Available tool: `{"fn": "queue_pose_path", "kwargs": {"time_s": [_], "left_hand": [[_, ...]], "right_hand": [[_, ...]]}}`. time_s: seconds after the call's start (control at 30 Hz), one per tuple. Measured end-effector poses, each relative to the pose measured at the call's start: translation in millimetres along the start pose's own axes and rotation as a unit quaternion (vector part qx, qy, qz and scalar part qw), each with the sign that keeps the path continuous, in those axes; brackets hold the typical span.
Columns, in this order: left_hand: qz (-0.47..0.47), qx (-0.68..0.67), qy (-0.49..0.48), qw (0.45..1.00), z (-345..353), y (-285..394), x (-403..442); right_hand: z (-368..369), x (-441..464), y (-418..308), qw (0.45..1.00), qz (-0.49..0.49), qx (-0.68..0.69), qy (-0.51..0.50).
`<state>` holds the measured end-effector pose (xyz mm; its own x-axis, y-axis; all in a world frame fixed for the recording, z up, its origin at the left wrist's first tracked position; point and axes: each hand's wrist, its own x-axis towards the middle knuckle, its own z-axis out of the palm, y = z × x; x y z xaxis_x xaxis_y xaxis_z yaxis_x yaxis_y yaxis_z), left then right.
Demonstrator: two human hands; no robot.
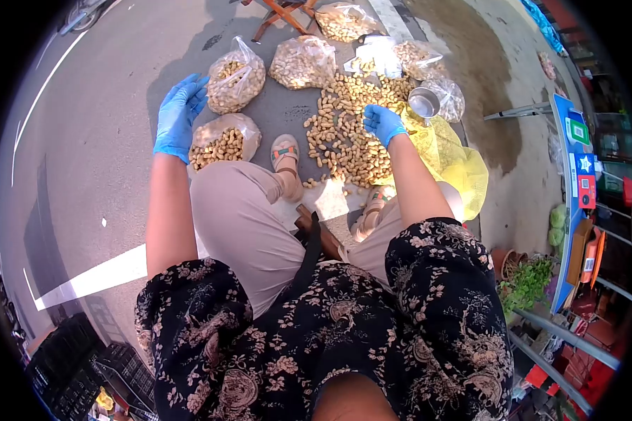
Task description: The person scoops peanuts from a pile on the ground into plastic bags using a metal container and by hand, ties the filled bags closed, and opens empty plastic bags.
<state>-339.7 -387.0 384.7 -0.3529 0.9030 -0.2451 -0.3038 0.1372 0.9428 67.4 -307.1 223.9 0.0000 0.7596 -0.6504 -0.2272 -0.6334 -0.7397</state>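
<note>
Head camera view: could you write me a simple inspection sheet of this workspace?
Surface: paved ground, sunlit, with shadows and white lines.
Job's things: loose peanuts spread near the feet; clear bags holding peanuts; yellow mesh bag and metal bowl beside the loose ones.
Clutter: black crates at lower left.
Grippers: two blue-gloved hands; left hand open near the bags; right hand over the loose peanuts, grip unclear.
Cables: nothing seen.
Surroundings: green plant, blue board.

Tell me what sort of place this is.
Probably a roadside market spot: tan unshelled peanuts lie loose on the grey asphalt, round clear plastic bags hold more, and a broad white painted stripe marks the road.
</note>
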Motion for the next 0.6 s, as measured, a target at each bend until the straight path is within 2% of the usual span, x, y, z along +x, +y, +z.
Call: {"fn": "queue_pose_path", "kwargs": {"time_s": [0.1,0.13,0.23,0.27,0.33,0.4,0.47,0.53,0.6], "left_hand": [[0.018,0.023,-0.086,0.996,72.6,-9.2,1.9],[-0.004,0.013,-0.098,0.995,99.1,-18.5,-3.0],[-0.146,-0.021,-0.1,0.984,149.9,-87.6,2.4],[-0.204,-0.037,-0.089,0.974,158.1,-121.2,6.4],[-0.389,-0.08,-0.023,0.918,165.1,-194.3,14.3],[-0.488,-0.088,0.069,0.866,164.4,-256.9,4.8],[-0.557,-0.03,0.145,0.817,158.8,-316.9,-5.3],[-0.586,-0.064,0.187,0.786,135.8,-398.2,-20.2],[-0.606,-0.046,0.205,0.767,130.9,-430.2,-33.7]], "right_hand": [[-26.4,-16.1,-39.0,0.999,-0.031,-0.018,0.004],[-35.2,-21.3,-51.3,0.999,-0.035,-0.023,-0.001],[-68.1,-21.4,-75.3,0.997,-0.007,-0.078,-0.029],[-79.6,-18.9,-78.6,0.995,0.009,-0.095,-0.041],[-97.3,-14.4,-83.2,0.993,0.042,-0.086,-0.063],[-111.8,-5.3,-70.9,0.99,0.09,-0.071,-0.079],[-123.0,7.8,-50.0,0.984,0.143,-0.054,-0.088],[-145.0,39.2,-4.9,0.967,0.213,-0.025,-0.138],[-156.0,55.7,43.7,0.946,0.295,-0.001,-0.138]]}}
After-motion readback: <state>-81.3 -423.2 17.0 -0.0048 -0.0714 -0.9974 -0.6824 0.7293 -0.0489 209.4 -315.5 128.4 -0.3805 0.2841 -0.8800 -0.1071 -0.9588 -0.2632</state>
